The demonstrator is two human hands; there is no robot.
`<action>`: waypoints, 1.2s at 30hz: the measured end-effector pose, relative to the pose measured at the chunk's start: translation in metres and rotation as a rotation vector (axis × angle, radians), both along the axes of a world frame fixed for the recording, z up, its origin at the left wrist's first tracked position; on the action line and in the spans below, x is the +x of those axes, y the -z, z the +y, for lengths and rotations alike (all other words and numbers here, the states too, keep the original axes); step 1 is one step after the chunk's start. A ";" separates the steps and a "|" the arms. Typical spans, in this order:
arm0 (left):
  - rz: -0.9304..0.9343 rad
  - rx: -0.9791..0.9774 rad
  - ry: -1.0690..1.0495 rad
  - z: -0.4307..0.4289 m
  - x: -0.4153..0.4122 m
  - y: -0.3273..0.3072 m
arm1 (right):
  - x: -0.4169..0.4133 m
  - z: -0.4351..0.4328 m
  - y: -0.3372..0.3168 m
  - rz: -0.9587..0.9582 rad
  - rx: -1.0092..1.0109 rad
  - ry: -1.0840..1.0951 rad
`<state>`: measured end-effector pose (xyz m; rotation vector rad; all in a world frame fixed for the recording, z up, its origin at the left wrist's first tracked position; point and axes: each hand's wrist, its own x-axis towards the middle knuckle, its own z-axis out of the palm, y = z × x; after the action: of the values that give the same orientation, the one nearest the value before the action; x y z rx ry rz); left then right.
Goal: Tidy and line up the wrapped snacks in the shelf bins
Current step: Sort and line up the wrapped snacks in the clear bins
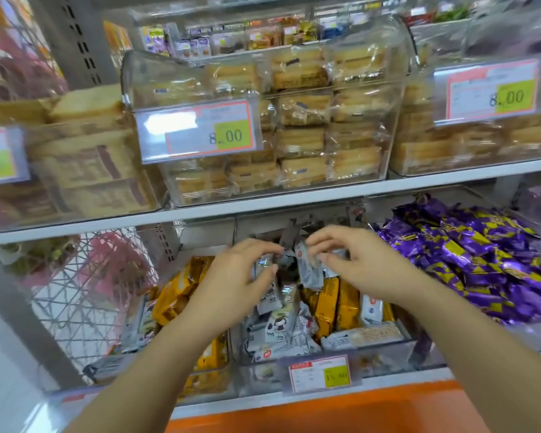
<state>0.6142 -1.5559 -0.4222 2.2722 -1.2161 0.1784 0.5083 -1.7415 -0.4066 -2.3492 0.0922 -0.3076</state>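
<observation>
The grey-white wrapped snacks (281,326) lie jumbled in the middle bin (384,351) at the lower shelf's (425,378) front edge; your left hand (247,276) and right hand (347,260) each pinch one packet in curled fingers, likely to stand them in line.

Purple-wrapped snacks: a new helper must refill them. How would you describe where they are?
On the lower shelf, under the clear boxes of pale cakes, find the rightmost bin. The purple-wrapped snacks are heaped in it. Only they are glossy purple with yellow patches; the neighbouring bin holds grey-white packs and golden packs.
</observation>
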 end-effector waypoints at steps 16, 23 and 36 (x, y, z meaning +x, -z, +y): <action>-0.094 0.695 0.114 -0.085 -0.029 0.024 | -0.001 -0.024 0.058 0.160 -0.955 -0.058; 0.292 0.077 0.069 -0.050 -0.030 -0.011 | -0.020 -0.021 0.017 0.003 -0.326 0.007; 0.110 -0.540 -0.346 0.074 0.009 0.025 | 0.052 0.092 0.024 -0.360 -0.165 -0.095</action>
<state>0.6231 -1.4814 -0.4476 1.9569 -0.6107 0.4454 0.5604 -1.6494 -0.4310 -2.4101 -0.2255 -0.7072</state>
